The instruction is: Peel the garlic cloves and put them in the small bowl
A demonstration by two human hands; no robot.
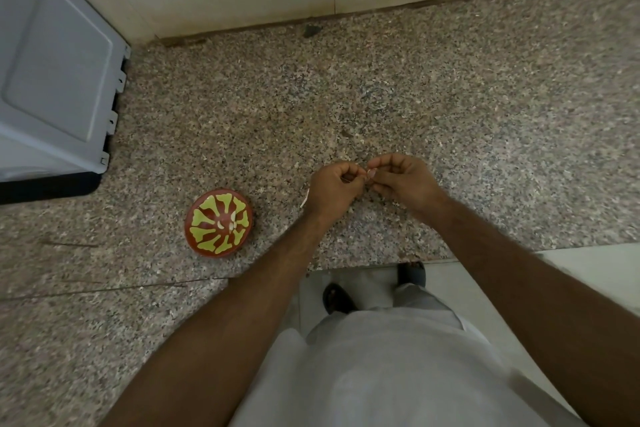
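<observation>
Fingers [362, 173] of both hands pinch garlic clove [370, 173] above counter [450, 114]; small bowl [219, 226] left, near edge.

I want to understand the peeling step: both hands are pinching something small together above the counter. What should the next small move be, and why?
Probably keep stripping the skin off the garlic clove before moving it. The left hand and right hand meet at it over the granite counter, so peeling looks unfinished. A few pale peeled cloves already lie in the small bowl to the left, where this one should go next.
</observation>
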